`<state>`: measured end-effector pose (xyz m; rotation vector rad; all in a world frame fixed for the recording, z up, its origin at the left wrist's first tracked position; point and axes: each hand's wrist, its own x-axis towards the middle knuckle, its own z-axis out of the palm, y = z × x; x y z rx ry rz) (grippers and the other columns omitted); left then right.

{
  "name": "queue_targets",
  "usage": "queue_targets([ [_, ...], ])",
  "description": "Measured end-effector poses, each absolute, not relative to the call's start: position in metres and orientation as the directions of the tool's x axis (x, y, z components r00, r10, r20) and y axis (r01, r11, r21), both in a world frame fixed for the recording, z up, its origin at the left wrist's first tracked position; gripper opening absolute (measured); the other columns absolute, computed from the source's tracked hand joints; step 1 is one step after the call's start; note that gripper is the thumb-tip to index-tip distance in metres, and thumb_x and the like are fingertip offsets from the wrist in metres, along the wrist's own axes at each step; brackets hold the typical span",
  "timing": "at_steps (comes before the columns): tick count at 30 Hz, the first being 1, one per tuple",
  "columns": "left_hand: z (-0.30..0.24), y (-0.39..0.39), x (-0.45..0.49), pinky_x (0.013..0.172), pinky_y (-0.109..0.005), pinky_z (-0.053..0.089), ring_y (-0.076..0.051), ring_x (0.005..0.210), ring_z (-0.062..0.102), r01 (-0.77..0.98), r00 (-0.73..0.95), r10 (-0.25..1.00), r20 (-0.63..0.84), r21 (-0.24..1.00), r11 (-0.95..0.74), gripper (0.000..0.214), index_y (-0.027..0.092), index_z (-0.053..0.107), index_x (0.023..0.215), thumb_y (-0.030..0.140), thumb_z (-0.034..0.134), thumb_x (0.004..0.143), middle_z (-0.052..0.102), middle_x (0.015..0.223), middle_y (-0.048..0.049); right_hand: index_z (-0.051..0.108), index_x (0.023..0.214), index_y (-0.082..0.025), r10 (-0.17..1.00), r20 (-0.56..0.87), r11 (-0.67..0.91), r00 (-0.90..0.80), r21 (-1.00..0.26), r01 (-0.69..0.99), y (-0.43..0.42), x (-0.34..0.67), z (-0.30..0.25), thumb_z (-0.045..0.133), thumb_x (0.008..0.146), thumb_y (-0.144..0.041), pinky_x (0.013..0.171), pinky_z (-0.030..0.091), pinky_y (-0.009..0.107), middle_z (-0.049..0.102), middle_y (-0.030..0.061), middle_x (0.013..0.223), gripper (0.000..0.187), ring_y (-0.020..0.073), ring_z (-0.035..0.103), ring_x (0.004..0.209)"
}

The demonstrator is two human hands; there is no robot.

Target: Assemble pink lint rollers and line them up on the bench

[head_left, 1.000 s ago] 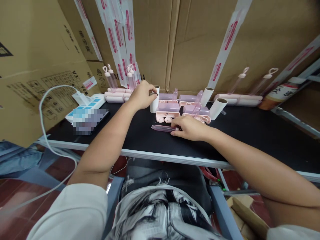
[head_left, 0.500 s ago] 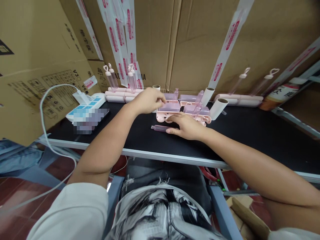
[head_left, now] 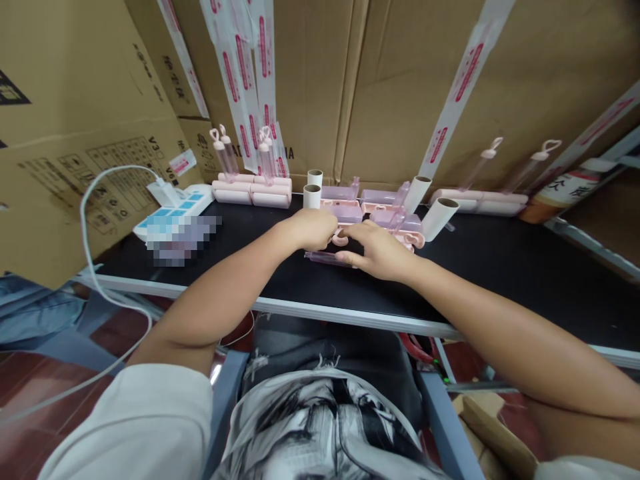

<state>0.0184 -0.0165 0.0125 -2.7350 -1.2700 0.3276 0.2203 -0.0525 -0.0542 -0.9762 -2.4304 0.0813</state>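
My left hand (head_left: 311, 230) is closed in a fist on the left end of a pink plastic case (head_left: 341, 238) near the middle of the black table (head_left: 500, 267). My right hand (head_left: 379, 251) meets it from the right, fingers pinched on the same case. A clear pink tube (head_left: 324, 257) lies flat on the table just under and in front of both hands. Two white paper rolls (head_left: 312, 195) stand upright just behind my left hand. More pink and lilac cases (head_left: 387, 217) lie behind my right hand.
Two tilted white rolls (head_left: 439, 217) lean at the right of the cases. Closed pink cases (head_left: 253, 192) with heart-topped tubes line the back. A white power strip (head_left: 173, 208) with a cable lies at the left. Cardboard boxes (head_left: 400, 87) wall the back and left.
My left hand let go of the upright white roll, reached to the pink case and drew back with it. My right hand left the clear tube and joined it on the case.
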Motion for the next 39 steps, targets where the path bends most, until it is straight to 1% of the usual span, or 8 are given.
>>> queue_targets([
  [13,0.007,-0.008,0.017,0.069,-0.034,0.044,-0.028,0.082,0.075,0.741,0.652,0.751,-0.102,-0.125,-0.66,0.022,0.016,0.085,0.091,0.023,0.065,0.096,0.083,0.094,-0.0156,0.075,0.112,-0.02,0.682,0.574,0.694,-0.453,-0.311,0.65,-0.052,0.226,-0.049,0.071,0.103,-0.044,0.094,0.058,0.045,0.083,0.0149,0.111,0.026,0.0337,0.078,0.105],
  [21,0.016,0.023,-0.011,0.068,-0.026,0.043,-0.013,0.066,0.061,0.478,0.779,0.616,0.118,0.525,-0.705,0.019,0.017,0.079,0.079,0.033,0.073,0.088,0.071,0.069,0.0011,0.074,0.128,-0.021,0.751,0.585,0.599,-0.306,-0.41,0.688,-0.052,0.226,-0.048,0.073,0.099,-0.046,0.094,0.061,0.049,0.085,0.0136,0.116,0.038,0.0342,0.08,0.104],
  [24,0.016,0.018,-0.005,0.072,-0.026,0.047,-0.012,0.071,0.062,0.316,0.754,0.611,0.241,0.682,-0.659,0.021,0.015,0.078,0.082,0.035,0.075,0.088,0.072,0.075,-0.0005,0.069,0.145,-0.02,0.767,0.598,0.585,-0.233,-0.501,0.638,-0.052,0.224,-0.049,0.077,0.095,-0.05,0.095,0.063,0.051,0.085,0.014,0.121,0.059,0.0339,0.081,0.103],
  [27,0.015,0.005,0.008,0.075,-0.027,0.051,-0.013,0.076,0.065,0.247,0.723,0.637,0.266,0.761,-0.599,0.021,0.015,0.077,0.087,0.035,0.075,0.09,0.075,0.082,-0.0028,0.073,0.138,-0.02,0.76,0.623,0.599,-0.185,-0.561,0.571,-0.053,0.221,-0.048,0.074,0.097,-0.052,0.089,0.064,0.049,0.086,0.0111,0.111,0.052,0.0313,0.081,0.094],
  [30,0.014,0.001,0.014,0.078,-0.029,0.053,-0.014,0.079,0.065,0.279,0.683,0.661,0.311,0.725,-0.629,0.025,0.014,0.076,0.092,0.038,0.07,0.097,0.074,0.086,-0.0037,0.072,0.134,-0.02,0.75,0.646,0.613,-0.138,-0.602,0.511,-0.053,0.22,-0.046,0.07,0.097,-0.047,0.088,0.065,0.048,0.085,0.0081,0.102,0.045,0.0289,0.08,0.089],
  [33,0.012,0.014,0.006,0.096,-0.035,0.057,-0.019,0.098,0.069,0.454,0.52,0.7,0.489,0.536,-0.712,0.025,0.015,0.077,0.1,0.032,0.06,0.104,0.075,0.103,-0.0082,0.067,0.138,-0.022,0.749,0.655,0.617,-0.104,-0.631,0.471,-0.054,0.219,-0.047,0.069,0.097,-0.043,0.087,0.065,0.049,0.082,0.0064,0.099,0.046,0.0285,0.079,0.088],
  [36,0.005,0.036,-0.009,0.121,-0.043,0.049,-0.028,0.132,0.064,0.697,0.325,0.71,0.624,0.349,-0.626,0.032,0.017,0.077,0.128,0.025,0.065,0.1,0.069,0.134,-0.0141,0.056,0.143,-0.026,0.768,0.628,0.62,-0.129,-0.676,0.4,-0.056,0.219,-0.048,0.069,0.098,-0.047,0.083,0.066,0.048,0.08,0.0057,0.101,0.051,0.0272,0.078,0.085],
  [39,-0.004,0.052,-0.021,0.127,-0.047,0.045,-0.032,0.145,0.059,0.787,0.302,0.787,0.537,0.326,-0.525,0.061,0.018,0.064,0.156,0.032,0.072,0.097,0.063,0.149,-0.019,0.049,0.137,-0.029,0.784,0.599,0.616,-0.166,-0.716,0.327,-0.057,0.22,-0.048,0.074,0.094,-0.051,0.082,0.066,0.047,0.08,0.0066,0.107,0.055,0.0264,0.078,0.088],
])
